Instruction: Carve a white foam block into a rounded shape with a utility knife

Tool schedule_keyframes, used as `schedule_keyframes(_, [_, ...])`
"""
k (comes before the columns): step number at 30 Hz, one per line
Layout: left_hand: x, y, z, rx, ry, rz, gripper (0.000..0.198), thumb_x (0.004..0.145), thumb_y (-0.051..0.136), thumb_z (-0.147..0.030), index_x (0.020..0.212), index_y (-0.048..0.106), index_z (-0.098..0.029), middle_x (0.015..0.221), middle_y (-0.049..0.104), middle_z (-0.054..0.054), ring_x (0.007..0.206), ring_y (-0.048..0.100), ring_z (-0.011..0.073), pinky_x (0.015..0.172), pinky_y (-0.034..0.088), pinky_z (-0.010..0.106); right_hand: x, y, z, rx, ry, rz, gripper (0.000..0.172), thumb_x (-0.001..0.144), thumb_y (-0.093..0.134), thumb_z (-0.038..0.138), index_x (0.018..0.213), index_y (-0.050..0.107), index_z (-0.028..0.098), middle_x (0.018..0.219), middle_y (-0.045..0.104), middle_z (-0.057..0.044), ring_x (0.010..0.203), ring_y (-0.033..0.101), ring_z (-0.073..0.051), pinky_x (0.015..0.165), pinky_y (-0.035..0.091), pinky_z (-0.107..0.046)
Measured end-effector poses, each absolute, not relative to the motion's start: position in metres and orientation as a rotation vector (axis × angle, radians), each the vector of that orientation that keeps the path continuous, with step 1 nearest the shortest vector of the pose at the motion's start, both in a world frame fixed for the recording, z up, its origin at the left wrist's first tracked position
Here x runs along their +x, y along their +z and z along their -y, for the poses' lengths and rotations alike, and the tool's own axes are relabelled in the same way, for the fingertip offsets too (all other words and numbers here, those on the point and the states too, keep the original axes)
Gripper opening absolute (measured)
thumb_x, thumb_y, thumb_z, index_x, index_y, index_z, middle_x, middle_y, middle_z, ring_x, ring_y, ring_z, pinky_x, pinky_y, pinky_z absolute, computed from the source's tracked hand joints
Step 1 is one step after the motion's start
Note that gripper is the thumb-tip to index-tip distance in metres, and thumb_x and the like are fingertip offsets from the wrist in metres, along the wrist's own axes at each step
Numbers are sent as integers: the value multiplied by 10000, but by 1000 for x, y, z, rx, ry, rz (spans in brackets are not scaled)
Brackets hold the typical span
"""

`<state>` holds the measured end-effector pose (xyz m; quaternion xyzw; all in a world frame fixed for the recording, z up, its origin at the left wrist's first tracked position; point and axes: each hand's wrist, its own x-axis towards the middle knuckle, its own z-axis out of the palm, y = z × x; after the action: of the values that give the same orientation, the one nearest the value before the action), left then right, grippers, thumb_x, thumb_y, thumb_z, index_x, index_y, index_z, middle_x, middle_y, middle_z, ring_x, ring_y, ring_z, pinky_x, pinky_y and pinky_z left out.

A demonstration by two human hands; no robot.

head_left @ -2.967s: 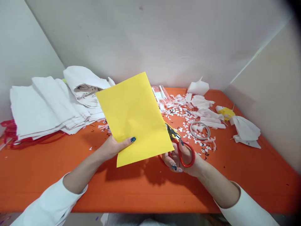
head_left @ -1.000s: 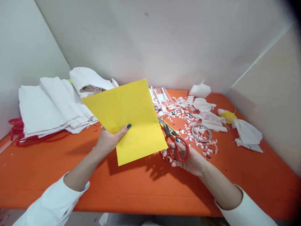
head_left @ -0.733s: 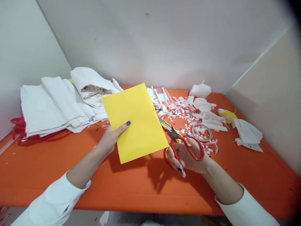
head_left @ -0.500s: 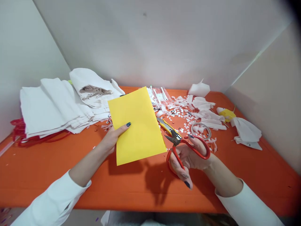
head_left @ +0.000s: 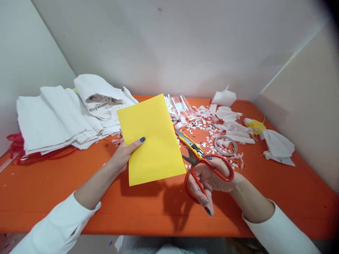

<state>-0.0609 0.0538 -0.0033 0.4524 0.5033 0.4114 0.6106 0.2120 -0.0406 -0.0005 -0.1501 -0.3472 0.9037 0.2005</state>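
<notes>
My left hand grips a sheet of yellow paper by its left edge, thumb on top and the other fingers hidden behind it. The sheet is held above the table, tilted a little. My right hand has its thumb and fingers through the handles of red-handled scissors. Their dark blades stand apart and point left, close to the sheet's lower right edge. Just behind the scissors a yellow utility knife lies on the table.
The orange table carries stacked white sheets and red strips at left. Paper scraps, a clear tray with white pens and a roll of tape lie behind. Crumpled white paper pieces are at right.
The yellow paper and the scissors have both shifted slightly left in view. The scissors' blades now sit nearer the sheet's right edge, and both hands keep their holds.
</notes>
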Motion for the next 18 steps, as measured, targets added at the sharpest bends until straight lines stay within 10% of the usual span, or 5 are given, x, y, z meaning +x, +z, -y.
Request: schedule_keyframes(18, [-64, -4, -50, 1255, 951, -1218, 613, 676, 769, -440, 1208, 617, -176, 1206, 680, 137, 1022, 685, 308, 806, 605, 377, 210, -15, 40, -453, 2298, 1022, 650, 887, 310, 705, 821, 577, 116, 642, 481, -1, 491, 511, -93, 380, 397, -177])
